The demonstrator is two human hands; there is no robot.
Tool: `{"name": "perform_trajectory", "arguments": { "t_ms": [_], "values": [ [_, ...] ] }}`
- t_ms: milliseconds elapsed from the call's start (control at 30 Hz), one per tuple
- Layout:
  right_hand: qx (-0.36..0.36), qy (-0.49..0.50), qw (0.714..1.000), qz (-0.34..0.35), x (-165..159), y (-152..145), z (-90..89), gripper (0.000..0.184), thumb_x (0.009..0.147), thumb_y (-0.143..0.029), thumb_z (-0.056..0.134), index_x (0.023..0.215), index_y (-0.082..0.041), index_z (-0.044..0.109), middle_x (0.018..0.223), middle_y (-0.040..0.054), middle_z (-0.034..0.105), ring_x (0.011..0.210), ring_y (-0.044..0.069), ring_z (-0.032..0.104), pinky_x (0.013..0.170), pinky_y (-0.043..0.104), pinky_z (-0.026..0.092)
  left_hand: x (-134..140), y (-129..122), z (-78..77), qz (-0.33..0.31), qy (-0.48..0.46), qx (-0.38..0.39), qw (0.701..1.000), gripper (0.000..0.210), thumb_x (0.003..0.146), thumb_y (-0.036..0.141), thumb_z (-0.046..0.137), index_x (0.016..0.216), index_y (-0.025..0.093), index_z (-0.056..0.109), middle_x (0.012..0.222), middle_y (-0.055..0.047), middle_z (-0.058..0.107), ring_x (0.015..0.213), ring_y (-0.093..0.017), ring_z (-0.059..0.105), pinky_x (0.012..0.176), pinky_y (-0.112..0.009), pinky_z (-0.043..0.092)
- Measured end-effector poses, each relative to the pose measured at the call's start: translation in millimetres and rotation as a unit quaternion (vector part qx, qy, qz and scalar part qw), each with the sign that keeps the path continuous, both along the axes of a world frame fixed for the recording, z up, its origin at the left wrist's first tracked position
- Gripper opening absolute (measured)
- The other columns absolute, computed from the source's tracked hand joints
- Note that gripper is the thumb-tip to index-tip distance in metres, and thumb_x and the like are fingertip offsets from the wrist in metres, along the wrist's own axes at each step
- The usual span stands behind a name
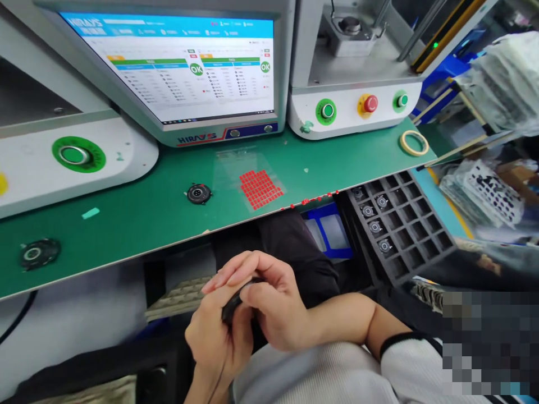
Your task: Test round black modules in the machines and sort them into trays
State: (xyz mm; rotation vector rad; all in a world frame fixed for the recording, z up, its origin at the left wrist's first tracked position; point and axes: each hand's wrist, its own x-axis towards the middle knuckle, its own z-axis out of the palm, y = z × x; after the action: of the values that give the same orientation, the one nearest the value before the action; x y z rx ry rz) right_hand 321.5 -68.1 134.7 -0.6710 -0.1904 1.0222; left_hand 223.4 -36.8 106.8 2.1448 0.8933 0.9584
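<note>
Both my hands are close together in front of my body, wrapped round a dark round watch body (pixel 231 310) that shows only in part. My left hand (pixel 213 331) grips it from below and the left. My right hand (pixel 278 297) lies over it, its thumb pressed on the dark edge and its fingers across the left hand. On the green bench lie two similar black watch bodies, one (pixel 199 193) near the middle and another (pixel 40 254) at the far left. A clear sheet with small red stickers (pixel 261 189) is on the bench beyond my hands.
A monitor (pixel 177 67) showing green OK marks stands between two machines with push buttons (pixel 327 111). Red stickers (pixel 309 200) line the bench edge. A black compartment tray (pixel 404 224) with several watch bodies is at right. A tape roll (pixel 414 143) lies at the bench's right end.
</note>
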Motion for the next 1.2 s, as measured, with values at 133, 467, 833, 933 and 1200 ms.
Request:
{"name": "perform_trajectory", "arguments": {
  "t_ms": [133,467,833,933,1200],
  "values": [
    [0.01,0.013,1.0,-0.019,2.2,-2.9,0.6,0.007,0.079,-0.023,0.066,0.074,-0.022,0.062,0.081,-0.0003,0.064,0.082,0.017,0.07,0.082,0.034,0.056,5.0,2.7,0.6,-0.049,-0.016,0.025,0.998,0.027,0.089,0.019,0.06,0.115,0.024,0.065,0.091,-0.003,0.073,0.082,-0.02,0.07,0.072,-0.03,0.053],
    [-0.001,-0.273,0.962,0.018,29.3,-24.5,-5.6,0.031,0.086,-0.025,0.065,0.116,-0.027,0.058,0.118,0.0066,0.065,0.106,0.021,0.066,0.092,0.041,0.057,31.4,8.2,24.6,-0.208,-0.291,-0.477,0.803,0.024,0.098,0.039,0.046,0.093,0.017,0.055,0.07,-0.001,0.06,0.038,-0.005,0.042,0.036,-0.016,0.035],
    [0.096,-0.494,0.864,-0.005,57.2,-17.1,-22.5,0.072,0.06,-0.015,0.087,0.121,-0.034,0.054,0.103,0.0025,0.076,0.091,0.026,0.073,0.088,0.052,0.06,36.5,9.0,37.8,-0.199,-0.323,-0.66,0.649,0.036,0.084,0.051,0.063,0.079,0.017,0.052,0.055,0.001,0.051,0.041,-0.007,0.036,0.039,-0.018,0.03],
    [0.089,-0.45,0.888,-0.009,58.3,-19.1,-28.4,0.072,0.053,-0.017,0.093,0.114,-0.032,0.057,0.1,0.0031,0.077,0.09,0.026,0.074,0.09,0.054,0.06,36.3,9.0,35.7,-0.204,-0.332,-0.65,0.653,0.035,0.087,0.05,0.062,0.08,0.018,0.051,0.056,0.001,0.051,0.042,-0.006,0.038,0.039,-0.017,0.03],
    [0.111,-0.458,0.882,0.01,56.6,-20.1,-28.1,0.061,0.065,-0.015,0.088,0.115,-0.031,0.056,0.113,0.0048,0.075,0.104,0.026,0.072,0.094,0.051,0.06,36.8,11.0,27.7,-0.222,-0.345,-0.661,0.628,0.029,0.089,0.045,0.06,0.088,0.018,0.05,0.061,0.0,0.052,0.048,-0.008,0.044,0.04,-0.016,0.028]
  ]
}}
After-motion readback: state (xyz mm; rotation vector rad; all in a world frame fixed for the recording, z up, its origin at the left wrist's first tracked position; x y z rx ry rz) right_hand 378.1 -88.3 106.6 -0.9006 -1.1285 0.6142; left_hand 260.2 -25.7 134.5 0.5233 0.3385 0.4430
